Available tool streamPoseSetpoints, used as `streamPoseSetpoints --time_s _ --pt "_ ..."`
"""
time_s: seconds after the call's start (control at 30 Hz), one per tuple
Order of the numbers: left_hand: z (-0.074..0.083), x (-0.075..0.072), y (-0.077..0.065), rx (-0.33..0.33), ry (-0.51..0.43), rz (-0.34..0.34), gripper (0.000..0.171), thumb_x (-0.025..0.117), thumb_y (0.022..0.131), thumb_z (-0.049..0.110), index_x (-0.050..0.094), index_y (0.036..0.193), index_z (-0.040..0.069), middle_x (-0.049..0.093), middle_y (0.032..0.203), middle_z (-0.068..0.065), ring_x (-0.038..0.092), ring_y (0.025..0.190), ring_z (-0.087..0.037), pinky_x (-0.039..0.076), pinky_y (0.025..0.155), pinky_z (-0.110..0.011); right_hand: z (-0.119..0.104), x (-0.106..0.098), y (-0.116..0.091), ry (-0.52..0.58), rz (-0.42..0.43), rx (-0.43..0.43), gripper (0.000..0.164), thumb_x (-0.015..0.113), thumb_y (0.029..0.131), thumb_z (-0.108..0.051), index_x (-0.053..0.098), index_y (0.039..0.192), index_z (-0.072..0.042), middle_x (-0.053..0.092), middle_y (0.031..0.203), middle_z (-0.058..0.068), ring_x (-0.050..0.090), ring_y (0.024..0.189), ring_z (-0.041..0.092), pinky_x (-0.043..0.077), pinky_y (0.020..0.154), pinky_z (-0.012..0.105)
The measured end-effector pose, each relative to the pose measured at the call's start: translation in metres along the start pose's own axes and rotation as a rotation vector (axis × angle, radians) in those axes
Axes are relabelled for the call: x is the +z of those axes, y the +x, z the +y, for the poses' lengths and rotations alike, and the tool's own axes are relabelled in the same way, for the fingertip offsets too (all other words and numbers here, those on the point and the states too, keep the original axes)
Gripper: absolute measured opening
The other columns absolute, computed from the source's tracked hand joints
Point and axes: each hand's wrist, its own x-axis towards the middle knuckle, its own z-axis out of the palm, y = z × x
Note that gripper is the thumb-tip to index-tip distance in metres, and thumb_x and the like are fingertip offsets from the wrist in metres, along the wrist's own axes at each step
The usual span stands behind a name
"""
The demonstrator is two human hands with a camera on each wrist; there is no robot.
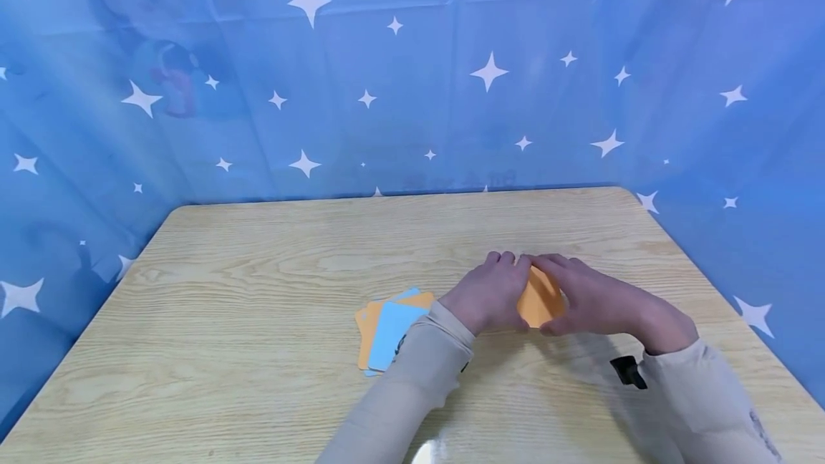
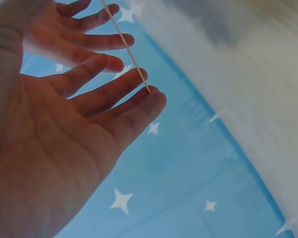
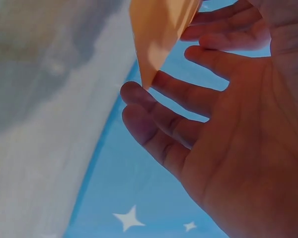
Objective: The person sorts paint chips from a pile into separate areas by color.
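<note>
Between my two hands, raised over the right half of the table, is a thin orange card [image 1: 540, 297]. My left hand [image 1: 493, 292] pinches one side of it between thumb and fingers; the left wrist view shows the card edge-on as a narrow line running to those fingertips. From the other side my right hand [image 1: 593, 299] pinches it, thumb below and fingers above. In the right wrist view the card [image 3: 159, 34] tapers to a corner at the right hand's [image 3: 228, 129] fingertips. Left of the left hand, a loose pile of orange and blue cards [image 1: 392, 335] lies fanned out.
A light wood-grain table [image 1: 245, 292] spans the foreground. Blue cloth with white stars [image 1: 412, 77] hangs behind it and along both sides. The left forearm's sleeve [image 1: 412, 392] passes close to the pile. A black tab [image 1: 628, 371] shows near the right cuff.
</note>
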Motion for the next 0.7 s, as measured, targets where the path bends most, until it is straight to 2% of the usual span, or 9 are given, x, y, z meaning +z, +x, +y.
streamPoseSetpoints --time_s 0.2,0.37,0.5,0.6,0.7 --pt "0.006 0.017 0.005 -0.008 0.001 -0.029 0.091 0.083 0.082 0.049 0.039 0.153 0.012 0.053 0.138 -0.001 0.05 0.125 -0.018 0.05 0.097 -0.02 0.009 0.013 0.0 -0.036 -0.018 0.041 0.098 0.09 0.075 -0.033 0.039 0.153 -0.003 0.047 0.147 0.021 0.052 0.112 0.032 0.052 0.085 0.045" --pt "0.008 0.025 0.005 -0.018 0.013 -0.038 0.09 0.083 0.08 0.05 0.042 0.152 0.015 0.053 0.136 0.0 0.051 0.122 -0.016 0.05 0.097 -0.021 0.013 0.021 0.001 -0.036 -0.029 0.019 0.098 0.091 0.074 -0.034 0.041 0.151 -0.001 0.047 0.146 0.022 0.055 0.11 0.031 0.052 0.084 0.044" --pt "0.008 0.028 0.005 -0.049 0.023 -0.068 0.091 0.085 0.079 0.051 0.041 0.152 0.019 0.051 0.142 0.001 0.049 0.129 -0.016 0.05 0.099 -0.025 0.013 0.025 0.003 -0.076 -0.019 -0.005 0.101 0.091 0.073 -0.038 0.04 0.151 0.001 0.043 0.15 0.026 0.055 0.119 0.041 0.052 0.091 0.053" --pt "0.008 0.028 0.005 -0.064 0.028 -0.09 0.092 0.084 0.08 0.052 0.039 0.154 0.022 0.047 0.148 0.002 0.047 0.135 -0.017 0.049 0.102 -0.028 0.011 0.025 0.004 -0.112 -0.007 -0.006 0.104 0.091 0.073 -0.041 0.04 0.152 0.001 0.042 0.152 0.026 0.051 0.128 0.049 0.048 0.097 0.061" --pt "0.007 0.025 0.003 -0.063 0.032 -0.092 0.094 0.084 0.079 0.053 0.038 0.155 0.023 0.047 0.148 0.002 0.045 0.137 -0.018 0.047 0.105 -0.031 0.008 0.025 0.005 -0.127 0.01 0.006 0.103 0.09 0.073 -0.044 0.04 0.153 -0.002 0.043 0.152 0.025 0.05 0.128 0.049 0.048 0.097 0.062"
